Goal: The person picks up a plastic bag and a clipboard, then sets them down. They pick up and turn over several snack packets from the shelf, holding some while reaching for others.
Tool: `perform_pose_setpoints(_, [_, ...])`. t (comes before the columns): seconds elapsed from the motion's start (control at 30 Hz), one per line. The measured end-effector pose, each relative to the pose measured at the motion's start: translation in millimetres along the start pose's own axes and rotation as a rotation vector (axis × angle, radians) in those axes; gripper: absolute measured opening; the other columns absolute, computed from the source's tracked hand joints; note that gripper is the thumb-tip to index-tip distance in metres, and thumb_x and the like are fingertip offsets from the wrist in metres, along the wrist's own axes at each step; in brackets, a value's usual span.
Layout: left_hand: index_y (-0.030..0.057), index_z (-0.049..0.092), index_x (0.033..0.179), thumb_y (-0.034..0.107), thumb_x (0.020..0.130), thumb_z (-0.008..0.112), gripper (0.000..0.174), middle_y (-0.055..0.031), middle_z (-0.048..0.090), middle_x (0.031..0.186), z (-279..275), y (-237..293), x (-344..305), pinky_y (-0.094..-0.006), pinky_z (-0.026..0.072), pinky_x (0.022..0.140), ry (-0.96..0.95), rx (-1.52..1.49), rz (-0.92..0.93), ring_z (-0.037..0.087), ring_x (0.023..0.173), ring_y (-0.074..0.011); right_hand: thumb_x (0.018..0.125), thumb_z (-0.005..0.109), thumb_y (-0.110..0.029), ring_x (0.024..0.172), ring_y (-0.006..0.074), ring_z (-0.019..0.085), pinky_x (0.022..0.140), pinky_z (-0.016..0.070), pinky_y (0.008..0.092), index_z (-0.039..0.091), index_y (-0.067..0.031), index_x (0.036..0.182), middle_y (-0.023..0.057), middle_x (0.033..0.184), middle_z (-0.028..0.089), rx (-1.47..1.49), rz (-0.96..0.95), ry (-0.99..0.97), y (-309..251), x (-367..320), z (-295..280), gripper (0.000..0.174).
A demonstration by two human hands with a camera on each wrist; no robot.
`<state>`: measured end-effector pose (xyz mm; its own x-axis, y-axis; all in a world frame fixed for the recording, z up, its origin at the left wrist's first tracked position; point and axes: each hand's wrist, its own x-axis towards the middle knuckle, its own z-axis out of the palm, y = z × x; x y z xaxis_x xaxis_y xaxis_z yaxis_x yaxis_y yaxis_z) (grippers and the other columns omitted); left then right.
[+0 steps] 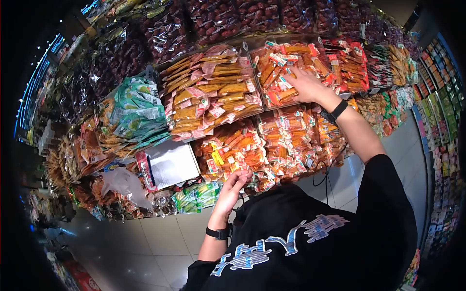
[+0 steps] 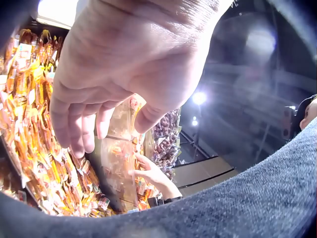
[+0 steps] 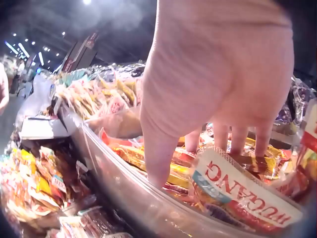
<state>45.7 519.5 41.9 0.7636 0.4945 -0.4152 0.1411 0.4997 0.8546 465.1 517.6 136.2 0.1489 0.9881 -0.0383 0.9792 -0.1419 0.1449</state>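
My right hand [image 1: 308, 86] reaches into a clear-walled bin of orange-red snack packets [image 1: 276, 72]. In the right wrist view its fingers and thumb point down among the packets, spread apart. A white-ended packet [image 3: 242, 191] with red lettering stands up in front of that hand, near the bin's clear rim [image 3: 124, 178]. My left hand [image 1: 233, 191] hovers at the front edge of the lower row, beside more orange snack packets [image 1: 233, 150]. Its fingers hang loosely bent with nothing between them, as the left wrist view shows.
Left of the bin lie yellowish packets [image 1: 208, 92] and green bags [image 1: 136, 109]. A white paper stack [image 1: 172, 162] rests on the lower row, beside a clear plastic bag [image 1: 126, 184]. Bags of dark red dates [image 1: 208, 22] line the back. A black cord [image 1: 326, 182] hangs at the front.
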Motion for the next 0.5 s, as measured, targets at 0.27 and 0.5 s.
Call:
perform_pose_setpoints(0.27, [-0.0013, 0.053, 0.125, 0.023, 0.101, 0.052, 0.034, -0.0112, 0.064, 0.118, -2.2, -0.8, -5.6, -0.0317, 0.0438, 0.101, 0.047, -0.020, 0.009, 0.060, 0.111, -0.0190, 0.066, 0.084, -0.027, 0.108, 0.0408, 0.059, 0.087, 0.0520, 0.0461, 0.038, -0.0109, 0.143, 0.0247, 0.131, 0.045, -0.115, 0.026, -0.146, -8.5, 20.2, -15.6, 0.091])
perform_pose_setpoints(0.5, [-0.0012, 0.054, 0.124, 0.023, 0.102, 0.051, 0.034, -0.0121, 0.064, 0.119, -3.3, -6.0, -5.1, -0.0314, 0.0443, 0.100, 0.022, -0.009, 0.030, 0.060, 0.110, -0.0190, 0.073, 0.077, -0.019, 0.101, 0.0394, 0.061, 0.082, 0.0537, 0.0459, 0.045, -0.0086, 0.136, 0.0222, 0.124, 0.049, -0.075, 0.005, 0.105, 4.0, 18.0, 8.6, 0.072])
